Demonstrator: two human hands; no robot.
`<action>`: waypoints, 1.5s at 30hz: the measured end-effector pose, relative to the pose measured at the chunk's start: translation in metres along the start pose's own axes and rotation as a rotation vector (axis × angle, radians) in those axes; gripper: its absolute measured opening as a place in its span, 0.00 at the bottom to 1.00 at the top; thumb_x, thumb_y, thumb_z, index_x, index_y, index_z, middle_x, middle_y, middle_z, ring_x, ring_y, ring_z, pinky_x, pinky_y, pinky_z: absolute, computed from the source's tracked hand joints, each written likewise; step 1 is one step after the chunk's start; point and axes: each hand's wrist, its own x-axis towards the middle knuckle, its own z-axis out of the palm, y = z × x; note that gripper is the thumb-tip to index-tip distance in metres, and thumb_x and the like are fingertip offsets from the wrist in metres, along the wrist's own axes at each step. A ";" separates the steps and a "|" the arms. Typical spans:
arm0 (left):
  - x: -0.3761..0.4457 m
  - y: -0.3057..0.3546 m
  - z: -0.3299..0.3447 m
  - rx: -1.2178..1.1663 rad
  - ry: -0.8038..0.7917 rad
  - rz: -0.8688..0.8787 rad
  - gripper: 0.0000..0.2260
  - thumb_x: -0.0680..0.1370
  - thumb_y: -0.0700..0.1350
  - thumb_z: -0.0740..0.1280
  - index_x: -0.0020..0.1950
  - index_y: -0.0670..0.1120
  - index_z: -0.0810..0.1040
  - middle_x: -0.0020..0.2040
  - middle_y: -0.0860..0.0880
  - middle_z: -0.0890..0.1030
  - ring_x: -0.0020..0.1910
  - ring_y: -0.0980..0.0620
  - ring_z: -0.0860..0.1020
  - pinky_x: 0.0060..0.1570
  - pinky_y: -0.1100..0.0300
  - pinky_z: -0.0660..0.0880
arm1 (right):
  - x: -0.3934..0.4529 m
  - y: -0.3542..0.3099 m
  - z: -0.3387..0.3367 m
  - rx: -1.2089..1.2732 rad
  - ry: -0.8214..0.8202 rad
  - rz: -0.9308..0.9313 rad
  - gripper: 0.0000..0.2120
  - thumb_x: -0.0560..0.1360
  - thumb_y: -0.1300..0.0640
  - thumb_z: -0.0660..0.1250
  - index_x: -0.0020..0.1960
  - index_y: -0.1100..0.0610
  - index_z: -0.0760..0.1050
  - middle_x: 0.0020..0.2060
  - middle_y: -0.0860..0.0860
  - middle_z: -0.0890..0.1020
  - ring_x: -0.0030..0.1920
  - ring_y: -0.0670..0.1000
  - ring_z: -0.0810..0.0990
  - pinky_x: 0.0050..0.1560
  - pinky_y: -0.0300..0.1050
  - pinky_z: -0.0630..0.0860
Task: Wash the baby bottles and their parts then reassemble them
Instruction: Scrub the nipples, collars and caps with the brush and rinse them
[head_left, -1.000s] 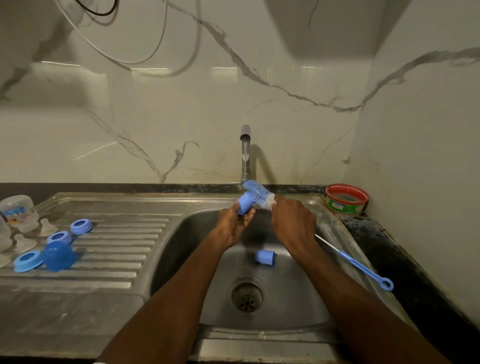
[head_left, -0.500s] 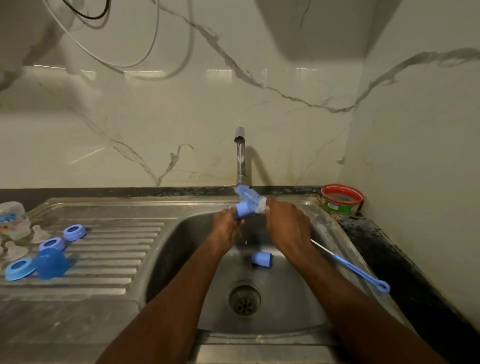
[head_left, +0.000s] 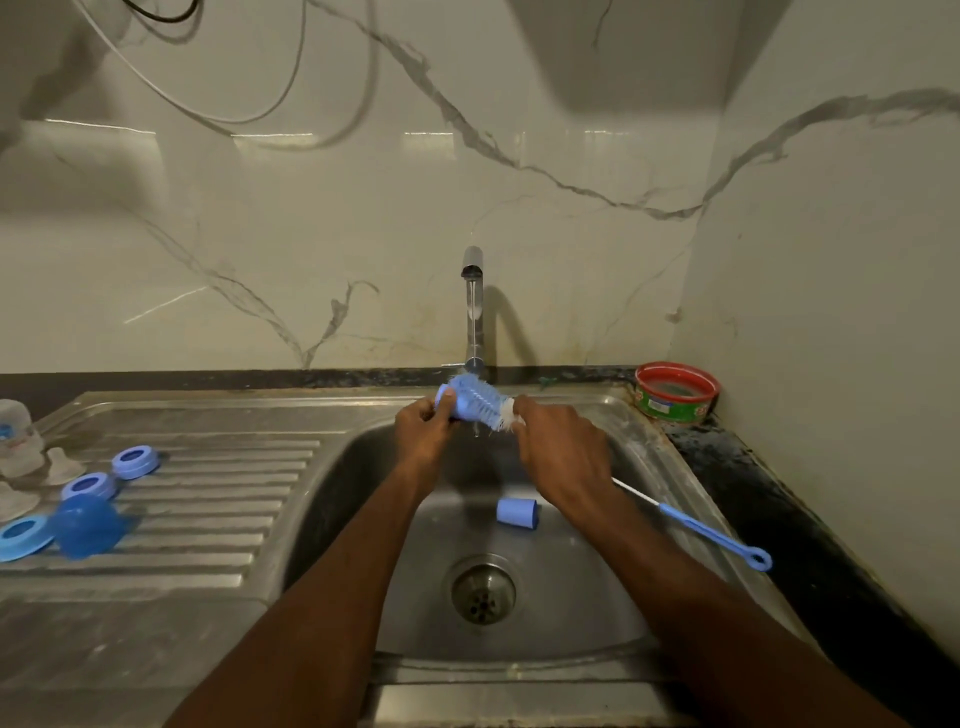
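Under the running tap (head_left: 472, 291), my left hand (head_left: 423, 434) grips a small blue bottle part (head_left: 445, 399) at the tip of the bottle brush's blue and white bristle head (head_left: 480, 402). My right hand (head_left: 563, 457) grips the brush just behind the bristles. Its wire and blue handle (head_left: 711, 535) stick out to the lower right over the sink rim. A second blue cylindrical part (head_left: 516, 513) lies in the steel sink basin (head_left: 561, 597) above the drain. Blue screw rings (head_left: 136, 461), a blue dome cap (head_left: 85, 525), clear teats (head_left: 62, 465) and a clear bottle (head_left: 15, 436) sit on the drainboard at left.
A red and green tub (head_left: 677, 392) stands on the dark counter at the back right corner, close to the side wall. The ribbed steel drainboard (head_left: 208, 499) stretches left of the basin. The drain (head_left: 483, 590) is in the basin's middle.
The brush head has slid further out of the blue part, so more bristles show between my hands. Both hands stay under the water stream.
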 end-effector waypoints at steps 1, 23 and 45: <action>-0.002 -0.003 0.004 0.059 -0.093 0.030 0.11 0.83 0.47 0.66 0.54 0.41 0.84 0.49 0.45 0.86 0.50 0.48 0.85 0.52 0.56 0.81 | 0.001 -0.002 0.001 0.005 0.009 0.004 0.15 0.81 0.53 0.65 0.66 0.50 0.71 0.54 0.53 0.82 0.50 0.55 0.81 0.42 0.47 0.71; -0.007 -0.008 0.019 -0.102 -0.112 -0.087 0.11 0.82 0.46 0.67 0.58 0.41 0.84 0.52 0.44 0.87 0.50 0.50 0.85 0.52 0.57 0.80 | -0.003 -0.004 0.002 -0.017 0.044 0.046 0.14 0.80 0.55 0.65 0.65 0.50 0.70 0.54 0.53 0.82 0.52 0.55 0.82 0.48 0.50 0.76; -0.015 0.005 0.001 0.727 -0.389 0.681 0.05 0.82 0.44 0.67 0.48 0.50 0.81 0.41 0.59 0.79 0.41 0.62 0.78 0.45 0.70 0.70 | 0.013 0.022 -0.010 -0.002 0.029 0.108 0.13 0.79 0.55 0.65 0.64 0.50 0.74 0.55 0.54 0.82 0.53 0.57 0.81 0.50 0.50 0.77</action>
